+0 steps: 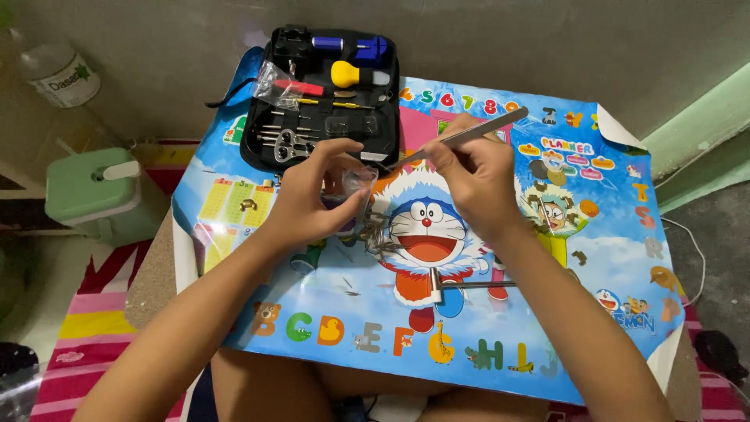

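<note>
My left hand [316, 199] pinches a small clear plastic bag [358, 182] over a colourful cartoon mat [328, 297]. My right hand [469, 180] holds long metal tweezers [461, 137], their tip pointing left toward the bag's mouth. Just below the bag lies a small heap of metal watch parts [375, 234]. A small metal hammer-like tool [461, 285] rests on the mat nearer to me.
An open black tool case [258, 133] with screwdrivers, pliers, a yellow-handled tool and blue parts sits at the mat's far edge. A green lidded container [90, 195] and a clear bottle [58, 74] stand left. Striped cloth [86, 328] lies below; a white cable [691, 242] runs at right.
</note>
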